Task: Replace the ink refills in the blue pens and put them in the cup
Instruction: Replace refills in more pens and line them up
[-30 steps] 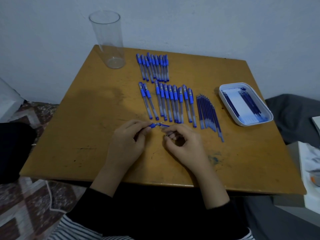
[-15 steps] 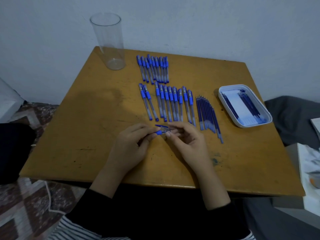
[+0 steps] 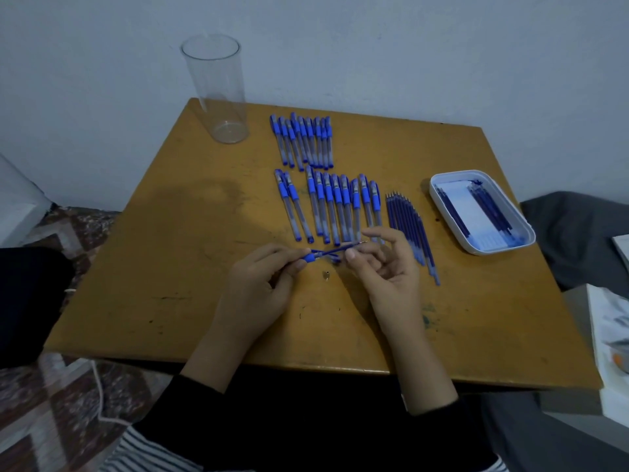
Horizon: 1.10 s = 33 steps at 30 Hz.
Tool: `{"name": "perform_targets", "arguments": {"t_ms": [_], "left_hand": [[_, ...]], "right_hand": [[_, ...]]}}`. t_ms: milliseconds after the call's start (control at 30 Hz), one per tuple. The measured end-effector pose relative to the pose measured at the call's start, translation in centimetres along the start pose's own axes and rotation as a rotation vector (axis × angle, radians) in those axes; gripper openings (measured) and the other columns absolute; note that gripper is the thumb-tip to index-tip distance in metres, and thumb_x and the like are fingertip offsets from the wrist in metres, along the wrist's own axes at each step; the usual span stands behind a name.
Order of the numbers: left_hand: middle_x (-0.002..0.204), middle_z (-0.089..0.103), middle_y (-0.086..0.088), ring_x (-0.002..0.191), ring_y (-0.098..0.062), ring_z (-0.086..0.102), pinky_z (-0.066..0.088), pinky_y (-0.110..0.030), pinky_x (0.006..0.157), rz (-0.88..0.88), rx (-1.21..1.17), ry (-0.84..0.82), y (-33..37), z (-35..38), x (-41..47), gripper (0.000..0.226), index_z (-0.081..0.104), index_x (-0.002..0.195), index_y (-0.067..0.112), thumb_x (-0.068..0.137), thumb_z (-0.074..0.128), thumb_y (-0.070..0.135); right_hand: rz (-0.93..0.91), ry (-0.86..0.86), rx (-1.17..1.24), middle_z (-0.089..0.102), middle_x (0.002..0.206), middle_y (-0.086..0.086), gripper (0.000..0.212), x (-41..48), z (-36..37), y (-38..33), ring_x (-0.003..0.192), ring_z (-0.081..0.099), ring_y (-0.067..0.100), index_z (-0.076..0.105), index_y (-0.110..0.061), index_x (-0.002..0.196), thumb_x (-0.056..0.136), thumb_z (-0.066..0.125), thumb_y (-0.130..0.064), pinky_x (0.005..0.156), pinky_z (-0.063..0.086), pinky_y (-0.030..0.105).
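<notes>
My left hand (image 3: 258, 284) grips the barrel of a blue pen (image 3: 311, 257) by its blue grip end. My right hand (image 3: 384, 267) pinches the thin blue ink refill (image 3: 343, 248), which sticks partly out of that barrel. The small metal pen tip (image 3: 326, 275) lies on the table below the pen. Beyond my hands lie two rows of capped blue pens: the near row (image 3: 333, 206) and the far row (image 3: 303, 141). A bundle of loose blue refills (image 3: 408, 226) lies to the right. The clear cup (image 3: 218, 90) stands empty at the back left.
A white tray (image 3: 442, 199) holding several refills sits at the table's right. The wooden table (image 3: 170, 250) stands against a pale wall. A patterned rug lies on the left floor; grey cloth and white papers lie to the right.
The metal tip has come off and lies on the table. My right hand has shifted right, drawing the refill out of the barrel held by my left hand.
</notes>
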State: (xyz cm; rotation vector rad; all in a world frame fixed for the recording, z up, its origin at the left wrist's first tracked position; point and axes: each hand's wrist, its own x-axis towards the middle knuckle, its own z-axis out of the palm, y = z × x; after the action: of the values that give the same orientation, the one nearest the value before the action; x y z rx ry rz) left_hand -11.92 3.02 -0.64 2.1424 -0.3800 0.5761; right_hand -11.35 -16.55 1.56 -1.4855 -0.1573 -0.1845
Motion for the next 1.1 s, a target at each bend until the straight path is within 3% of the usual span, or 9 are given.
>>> {"name": "perform_targets", "arguments": {"t_ms": [200, 367, 467, 567, 733, 867, 1100], "left_hand": [[0.097, 0.071, 0.004, 0.084, 0.002, 0.061, 0.042, -0.008, 0.073, 0.014, -0.018, -0.026, -0.02, 0.14, 0.07, 0.022, 0.077, 0.113, 0.010, 0.092, 0.070, 0.012], [0.099, 0.072, 0.004, 0.086, 0.002, 0.062, 0.043, -0.008, 0.073, 0.023, -0.019, -0.035, -0.06, 0.13, 0.07, 0.023, 0.076, 0.114, 0.009, 0.092, 0.070, 0.013], [0.100, 0.071, 0.004, 0.087, 0.005, 0.061, 0.042, -0.006, 0.074, 0.017, -0.023, -0.040, 0.13, 0.09, 0.15, 0.024, 0.075, 0.115, 0.009, 0.092, 0.068, 0.016], [0.101, 0.070, 0.007, 0.090, 0.002, 0.063, 0.044, -0.006, 0.076, 0.016, -0.002, -0.034, 0.19, 0.07, 0.18, 0.024, 0.075, 0.115, 0.011, 0.092, 0.069, 0.015], [0.102, 0.070, 0.009, 0.089, 0.003, 0.063, 0.045, -0.008, 0.076, -0.005, 0.008, -0.036, 0.09, -0.01, 0.15, 0.024, 0.075, 0.115, 0.011, 0.091, 0.073, 0.008], [0.103, 0.069, 0.011, 0.090, 0.005, 0.062, 0.044, -0.007, 0.077, -0.013, 0.005, -0.026, 0.11, -0.03, 0.14, 0.025, 0.076, 0.114, 0.011, 0.090, 0.073, 0.007], [0.106, 0.072, 0.006, 0.097, -0.001, 0.065, 0.049, -0.013, 0.083, -0.008, -0.020, -0.064, 0.22, -0.01, 0.51, 0.025, 0.076, 0.114, 0.010, 0.090, 0.073, 0.004]], "right_hand": [[-0.132, 0.045, -0.245, 0.071, 0.097, 0.001, 0.021, 0.04, -0.32, 0.49, 0.094, 0.067, 0.014, 0.074, -0.013, 0.100, 0.085, 0.071, 0.002, 0.083, 0.054, 0.022], [-0.061, 0.126, -0.152, 0.075, 0.099, -0.002, 0.024, 0.03, -0.02, 0.44, 0.095, 0.070, 0.013, 0.074, -0.018, 0.106, 0.089, 0.068, -0.003, 0.082, 0.055, 0.020], [-0.016, 0.103, -0.104, 0.076, 0.101, 0.005, 0.025, -0.06, 0.23, 0.55, 0.091, 0.072, 0.017, 0.071, -0.012, 0.115, 0.092, 0.063, -0.003, 0.081, 0.058, 0.024], [-0.034, 0.119, -0.084, 0.076, 0.098, 0.008, 0.026, -0.12, 0.20, 0.65, 0.088, 0.072, 0.019, 0.069, -0.006, 0.117, 0.094, 0.059, -0.001, 0.080, 0.059, 0.027], [-0.075, 0.180, -0.118, 0.074, 0.101, 0.001, 0.024, -0.08, 0.01, 0.48, 0.095, 0.070, 0.017, 0.068, -0.011, 0.115, 0.096, 0.057, -0.001, 0.086, 0.057, 0.031], [-0.084, 0.232, -0.114, 0.071, 0.104, 0.003, 0.024, 0.06, -0.09, 0.29, 0.097, 0.067, 0.014, 0.067, -0.010, 0.115, 0.093, 0.062, 0.000, 0.085, 0.055, 0.025], [-0.087, 0.309, -0.052, 0.071, 0.102, 0.002, 0.019, 0.18, -0.40, 0.22, 0.098, 0.067, 0.023, 0.069, -0.011, 0.109, 0.094, 0.062, -0.002, 0.086, 0.057, 0.044]]}}
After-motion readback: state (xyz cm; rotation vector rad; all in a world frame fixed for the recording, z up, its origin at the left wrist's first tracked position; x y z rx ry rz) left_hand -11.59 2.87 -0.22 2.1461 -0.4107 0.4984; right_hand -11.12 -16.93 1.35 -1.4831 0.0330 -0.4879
